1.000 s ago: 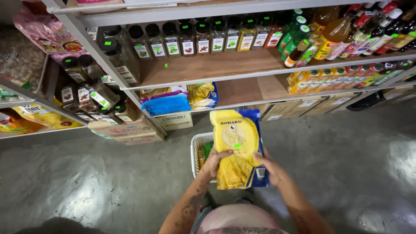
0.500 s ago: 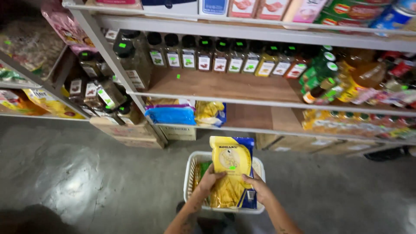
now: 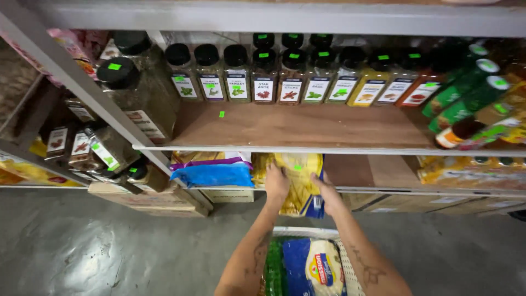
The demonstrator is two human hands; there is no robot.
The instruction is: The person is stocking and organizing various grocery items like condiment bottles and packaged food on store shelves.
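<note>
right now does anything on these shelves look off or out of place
Mostly tidy. One small green sticker lies loose on the bare wooden shelf instead of on a spice jar lid. Green bottles at the right lie tipped on their sides. Both hands grip a yellow bag.

Yellow bag [image 3: 298,183] upper part hidden behind shelf edge [image 3: 329,150]; basket [image 3: 307,233] cut off below.

Single head cam, looks down and forward at the shelving unit [image 3: 307,149] from close; forearms enter from bottom edge, floor [image 3: 82,246] visible below left.
</note>
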